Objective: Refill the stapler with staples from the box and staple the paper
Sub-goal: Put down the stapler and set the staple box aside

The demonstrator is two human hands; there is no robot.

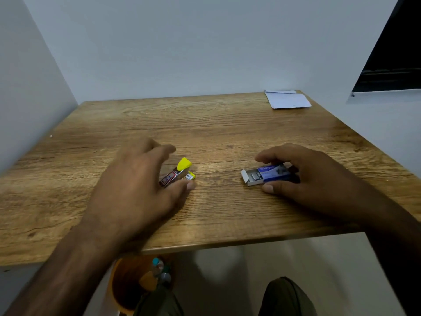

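A small yellow and chrome stapler (178,172) lies on the wooden table (205,124), its yellow tip pointing away from me. My left hand (141,185) curls around it, thumb at its near side and fingers arched over its far side. To the right lies a blue staple box (271,174) with its white inner tray slid out to the left, showing metal staples. My right hand (303,174) holds the box between thumb and fingers. Folded white paper (288,100) lies at the far right corner of the table.
Pale walls close in the table at the left and back. A dark window opening (391,53) is at the upper right. Below the table's near edge stand an orange bin (127,281) with litter and my knees.
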